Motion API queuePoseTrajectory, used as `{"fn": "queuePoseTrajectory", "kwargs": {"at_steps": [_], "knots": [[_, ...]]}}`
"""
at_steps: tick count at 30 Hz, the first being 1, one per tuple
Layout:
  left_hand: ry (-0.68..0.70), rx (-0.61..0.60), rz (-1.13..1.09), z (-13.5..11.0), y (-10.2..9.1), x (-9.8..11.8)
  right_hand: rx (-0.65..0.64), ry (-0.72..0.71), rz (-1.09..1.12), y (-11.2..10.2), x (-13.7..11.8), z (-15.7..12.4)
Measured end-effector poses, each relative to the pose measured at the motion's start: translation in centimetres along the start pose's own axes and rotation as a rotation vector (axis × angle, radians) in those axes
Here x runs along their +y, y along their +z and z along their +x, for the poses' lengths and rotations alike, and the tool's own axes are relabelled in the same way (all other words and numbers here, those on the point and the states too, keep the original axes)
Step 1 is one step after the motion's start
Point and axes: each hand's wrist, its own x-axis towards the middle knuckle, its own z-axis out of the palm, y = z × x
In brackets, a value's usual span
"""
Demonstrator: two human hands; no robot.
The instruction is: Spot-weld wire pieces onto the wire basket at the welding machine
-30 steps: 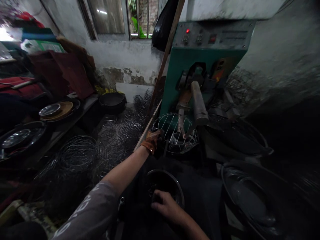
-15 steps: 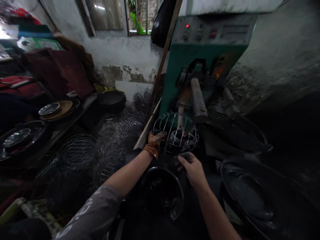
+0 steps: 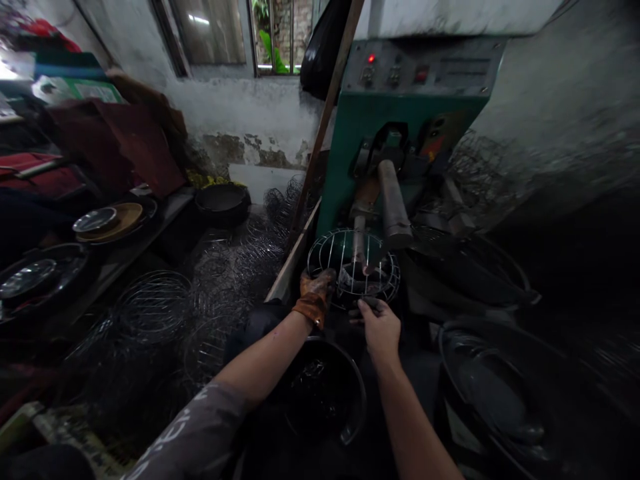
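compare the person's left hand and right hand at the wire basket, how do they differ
The left hand wears a worn orange-brown glove; the right hand is bare. The left hand grips the wire basket at its left rim, while the right hand sits at its near, lower edge, with what its fingers pinch too dark to tell. The left arm has a grey sleeve; the right forearm is bare. Both reach the same basket under the green machine.

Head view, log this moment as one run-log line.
left hand: gloved, gripping wire basket rim | right hand: bare, at basket's near edge | basket: under green machine arm | black bucket: below hands
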Motion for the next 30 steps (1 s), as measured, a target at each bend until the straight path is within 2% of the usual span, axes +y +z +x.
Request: {"fn": "queuePoseTrajectory", "kwargs": {"at_steps": [8,14,20,30], "knots": [[0.017,0.000,-0.001,0.5,1.2,0.1,0.003,-0.022,-0.044,0.2,0.2,1.2],[-0.008,0.012,0.062,2.7,2.3,-0.1,-0.011,-0.035,-0.079,0.6,-0.7,3.3],[0.035,0.012,0.134,4.3,2.6,-0.3,-0.004,-0.051,-0.212,0.9,-1.3,4.6],[0.017,0.028,0.104,3.0,3.4,0.8,0.023,-0.080,-0.344,1.0,-0.5,5.6]]}}
